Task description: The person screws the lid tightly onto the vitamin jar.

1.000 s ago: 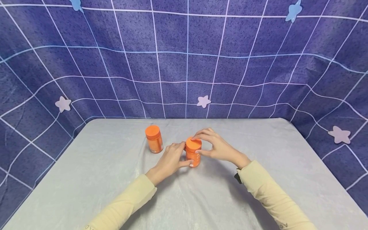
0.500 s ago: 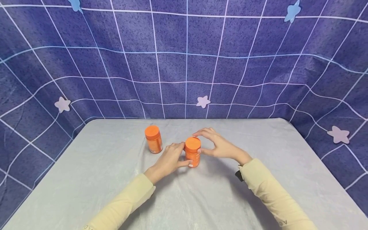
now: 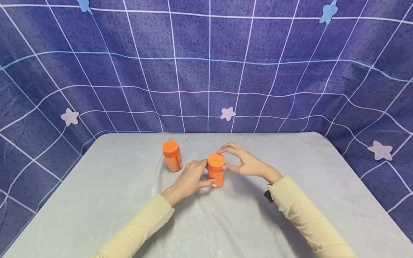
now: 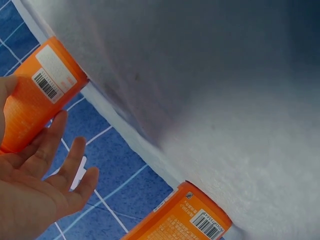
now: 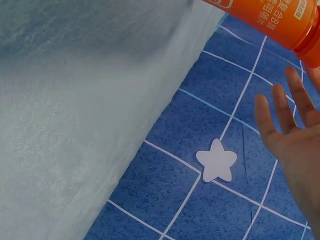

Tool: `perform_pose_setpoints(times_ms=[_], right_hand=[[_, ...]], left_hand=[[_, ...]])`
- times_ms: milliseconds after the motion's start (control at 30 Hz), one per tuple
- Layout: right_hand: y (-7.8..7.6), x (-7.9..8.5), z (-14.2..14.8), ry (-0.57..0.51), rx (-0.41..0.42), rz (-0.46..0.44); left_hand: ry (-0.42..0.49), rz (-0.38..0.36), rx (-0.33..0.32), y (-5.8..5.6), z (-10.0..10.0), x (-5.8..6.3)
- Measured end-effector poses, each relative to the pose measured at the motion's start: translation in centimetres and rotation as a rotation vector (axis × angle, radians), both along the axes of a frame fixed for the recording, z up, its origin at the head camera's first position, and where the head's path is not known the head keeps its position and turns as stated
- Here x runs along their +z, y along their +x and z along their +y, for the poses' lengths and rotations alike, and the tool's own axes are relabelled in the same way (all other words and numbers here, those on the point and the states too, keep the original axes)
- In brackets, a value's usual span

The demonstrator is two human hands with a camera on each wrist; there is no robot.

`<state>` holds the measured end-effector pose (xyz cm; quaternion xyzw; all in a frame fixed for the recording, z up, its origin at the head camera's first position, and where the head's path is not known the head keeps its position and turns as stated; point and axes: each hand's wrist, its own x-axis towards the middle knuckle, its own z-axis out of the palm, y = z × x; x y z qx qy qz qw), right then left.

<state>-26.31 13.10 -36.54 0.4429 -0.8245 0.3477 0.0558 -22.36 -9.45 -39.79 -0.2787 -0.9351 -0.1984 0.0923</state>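
Note:
In the head view an orange plastic bottle [image 3: 219, 177] stands upright on the cloth. My left hand [image 3: 188, 179] grips its body from the left, thumb across the front and the fingertips hidden behind. Around the bottle's orange lid [image 3: 216, 160] curve the thumb and index finger of my right hand [image 3: 243, 162], at the near right and the far edge. The left wrist view gives the held bottle [image 4: 42, 92] with its barcode label, some left fingers spread off it. In the right wrist view several right fingers [image 5: 285, 107] stand away from the bottle [image 5: 272, 20].
A second, matching orange bottle [image 3: 173, 161] with its lid on stands to the left, beyond my left hand. Pale grey cloth [image 3: 129, 186] covers the table. A dark blue curtain [image 3: 193, 71] with grid lines and stars hangs behind and along both sides.
The right index finger and thumb draw slightly outward from the lid, then come back against its edge. The left hand and both bottles stay in place.

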Motion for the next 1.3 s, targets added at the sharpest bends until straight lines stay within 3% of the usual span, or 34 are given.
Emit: perform_pose_setpoints(times_ms=[233, 567, 1033, 1300], right_hand=[[0.5, -0.4, -0.5, -0.024, -0.102, 0.003], [0.7, -0.8, -0.7, -0.043, -0.155, -0.005], [-0.1, -0.4, 0.0, 0.008, 0.017, -0.029], [-0.4, -0.1, 0.1, 0.047, 0.057, -0.049]], left_hand=[[0.004, 0.032, 0.002, 0.0, 0.1, 0.0], [0.009, 0.030, -0.001, -0.1, 0.1, 0.0], [0.003, 0.057, -0.011, -0.2, 0.0, -0.2], [0.013, 0.045, -0.013, -0.2, -0.1, -0.3]])
